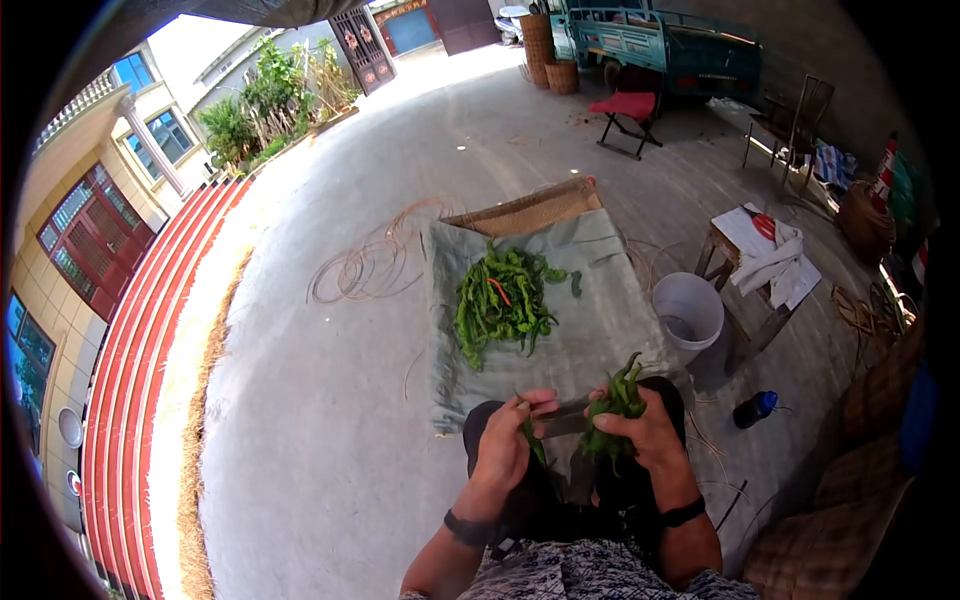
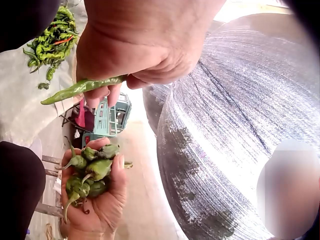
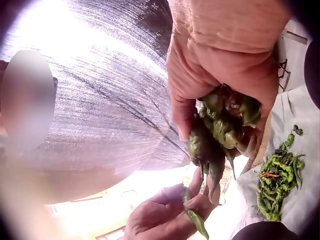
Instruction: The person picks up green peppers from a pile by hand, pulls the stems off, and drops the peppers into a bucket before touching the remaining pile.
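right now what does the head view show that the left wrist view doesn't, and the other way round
Only the head view: the red-striped steps, the green plants and the left wristband.

Only the left wrist view: the palm side of the right hand under its green peppers, and a blurred patch.

Both: the left hand pinching a single green pepper, the pepper pile with a red pepper in it, the cloth beneath and the teal truck.
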{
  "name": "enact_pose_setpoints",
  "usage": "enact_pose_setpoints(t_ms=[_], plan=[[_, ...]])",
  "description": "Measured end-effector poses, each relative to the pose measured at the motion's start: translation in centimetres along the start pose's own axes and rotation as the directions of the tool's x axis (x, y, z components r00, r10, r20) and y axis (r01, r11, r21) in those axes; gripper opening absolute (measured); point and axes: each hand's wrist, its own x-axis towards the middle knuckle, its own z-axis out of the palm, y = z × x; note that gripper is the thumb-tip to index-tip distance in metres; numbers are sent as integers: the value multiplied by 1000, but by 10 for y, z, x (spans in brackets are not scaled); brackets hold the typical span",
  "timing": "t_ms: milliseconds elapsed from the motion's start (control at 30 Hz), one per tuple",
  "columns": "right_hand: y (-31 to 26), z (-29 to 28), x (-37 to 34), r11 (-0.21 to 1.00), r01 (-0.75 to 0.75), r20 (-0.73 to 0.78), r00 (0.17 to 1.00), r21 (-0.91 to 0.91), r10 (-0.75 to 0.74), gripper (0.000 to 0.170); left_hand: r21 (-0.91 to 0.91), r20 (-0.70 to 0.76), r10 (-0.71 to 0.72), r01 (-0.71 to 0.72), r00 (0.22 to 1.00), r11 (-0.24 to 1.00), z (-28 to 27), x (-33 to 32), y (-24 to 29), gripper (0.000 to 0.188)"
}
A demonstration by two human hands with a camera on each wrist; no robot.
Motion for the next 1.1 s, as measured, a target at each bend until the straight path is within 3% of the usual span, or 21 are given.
enact_pose_setpoints(t_ms=[100, 267, 467, 633, 733, 833, 1100], plan=[[3, 0, 0, 996, -6, -18, 1000, -88, 4, 39, 17, -8, 49, -49, 999, 999, 7, -3, 6, 42], [-11, 10, -7, 994, -8, 74, 997, -111, 17, 39, 114, -26, 93, -89, 995, 989, 10, -3, 1, 43], [-10, 22, -10, 982, 15, 176, 984, -188, 19, 44, 210, 127, 159, -184, 979, 960, 30, -10, 1, 42], [-8, 31, -12, 980, 36, 189, 982, -198, 2, 50, 213, 160, 141, -174, 977, 961, 43, -10, -4, 43], [4, 32, -11, 987, 48, 174, 985, -152, -21, 53, 300, 138, 165, -200, 977, 933, 50, -11, -2, 45], [5, 36, -10, 996, 17, 171, 985, -87, -2, 55, 251, 87, 126, -144, 988, 957, 49, -8, -6, 47], [20, 40, -3, 978, 95, 132, 989, -185, -71, 55, 268, -13, 112, -105, 994, 958, 45, 0, -15, 63]])
